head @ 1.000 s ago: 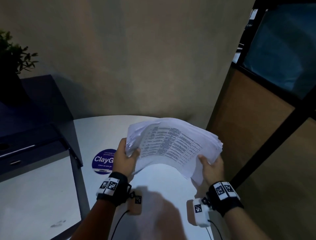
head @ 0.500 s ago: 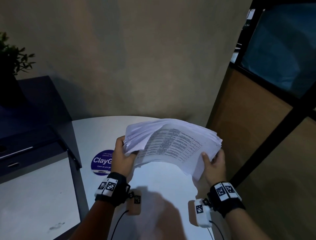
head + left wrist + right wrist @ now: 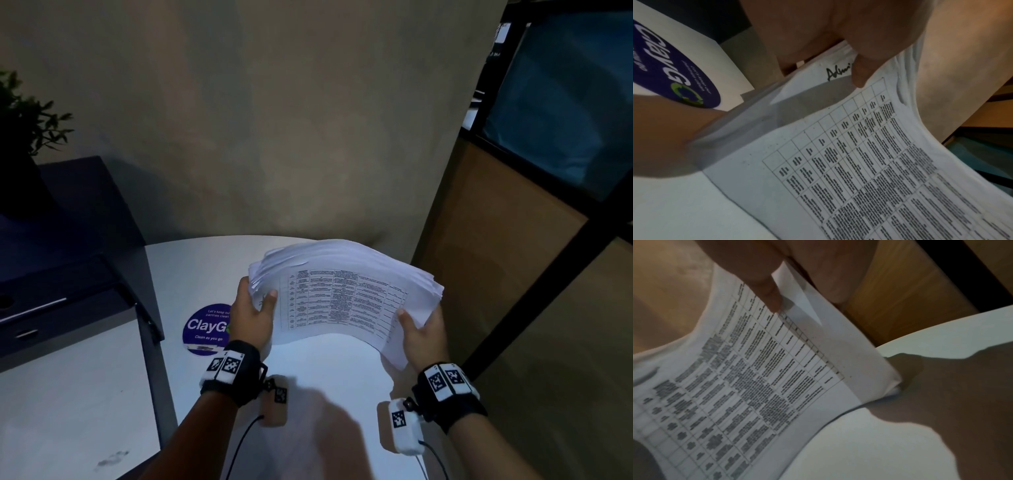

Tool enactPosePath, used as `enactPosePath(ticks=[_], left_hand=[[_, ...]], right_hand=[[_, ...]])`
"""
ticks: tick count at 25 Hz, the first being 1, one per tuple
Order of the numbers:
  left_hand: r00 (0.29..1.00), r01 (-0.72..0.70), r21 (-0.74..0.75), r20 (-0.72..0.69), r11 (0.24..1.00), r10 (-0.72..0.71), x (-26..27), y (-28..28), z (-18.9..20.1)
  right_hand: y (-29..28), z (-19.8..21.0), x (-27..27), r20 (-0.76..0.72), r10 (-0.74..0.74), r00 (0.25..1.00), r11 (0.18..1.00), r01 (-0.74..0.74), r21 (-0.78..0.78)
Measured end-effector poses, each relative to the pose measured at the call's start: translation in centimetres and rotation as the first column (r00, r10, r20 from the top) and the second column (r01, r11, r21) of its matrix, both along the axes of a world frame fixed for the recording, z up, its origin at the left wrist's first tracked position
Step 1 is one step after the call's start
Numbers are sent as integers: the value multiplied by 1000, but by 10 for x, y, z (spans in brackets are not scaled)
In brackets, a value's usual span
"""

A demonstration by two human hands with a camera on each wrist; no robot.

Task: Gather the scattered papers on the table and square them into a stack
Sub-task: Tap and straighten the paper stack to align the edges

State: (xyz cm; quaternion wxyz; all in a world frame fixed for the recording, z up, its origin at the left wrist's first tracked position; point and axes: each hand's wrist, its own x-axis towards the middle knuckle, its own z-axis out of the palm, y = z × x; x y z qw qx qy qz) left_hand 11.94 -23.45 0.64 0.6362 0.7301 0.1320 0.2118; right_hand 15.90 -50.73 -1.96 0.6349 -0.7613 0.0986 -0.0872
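White and ragged-edged, a thick bundle of printed papers (image 3: 346, 291) with a ruled table on its top page is held above the pale, curved-edge counter (image 3: 191, 270), its middle arched upward. The left hand (image 3: 251, 320) grasps the bundle's left end, thumb on top and fingers curled beneath. The right hand (image 3: 423, 337) grasps the right end the same way. A round purple sticker (image 3: 205, 327) lies on the counter just beside the left hand. A leafy green plant (image 3: 27, 116) stands on a dark cabinet (image 3: 68, 212) at left.
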Motion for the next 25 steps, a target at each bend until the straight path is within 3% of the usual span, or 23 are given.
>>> enactPosePath(ticks=[2, 7, 9, 11, 14, 17, 21, 25], left_hand=[[1000, -20, -33, 5, 999, 20, -2, -6, 3], [989, 56, -390, 146, 919, 2, -12, -3, -11], [978, 28, -336, 205, 942, 44, -7, -1, 4], [972, -81, -175, 203, 981, 117, 4, 0, 27], [954, -272, -111, 99, 956, 283, 22, -7, 53], [918, -397, -97, -36, 913, 395, 33, -10, 55], [907, -421, -94, -28, 902, 420, 32, -5, 41], [935, -348, -6, 66, 937, 348, 22, -5, 47]], right_hand=[[2, 1, 1, 15, 9, 1000, 999, -10, 37], [-3, -1, -9, 68, 40, 997, 998, -43, 48], [-6, 10, -10, 137, 26, 990, 989, -46, 142], [-5, 24, -9, 217, 2, 976, 975, -50, 215], [4, 40, -11, 246, -34, 969, 977, -20, 214], [11, 49, -11, 226, -102, 969, 978, 56, 202], [15, 53, -4, 128, -159, 979, 979, 140, 149], [17, 59, 0, 111, -200, 973, 973, 184, 142]])
